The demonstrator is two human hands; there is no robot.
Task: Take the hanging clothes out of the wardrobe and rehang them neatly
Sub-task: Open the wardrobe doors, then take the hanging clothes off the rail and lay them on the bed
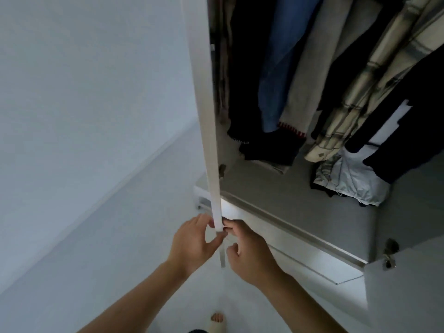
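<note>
Clothes: the hanging clothes are inside the wardrobe, right of the door, none taken out yet.
Door: the white door stands edge-on, open.
Left hand: the left hand pinches the door's bottom edge from the left.
Right hand: the right hand curls its fingers round the same edge from the right.
Advice: swing the door fully wide first, so hangers lift out freely.
Wardrobe floor: the grey floor beyond the door holds a crumpled pile.
Room: a pale wall lies left of the door.

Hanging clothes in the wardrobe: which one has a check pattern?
The cream plaid shirt, hanging right of centre between dark garments; the blue one and beige one are plain.
</note>
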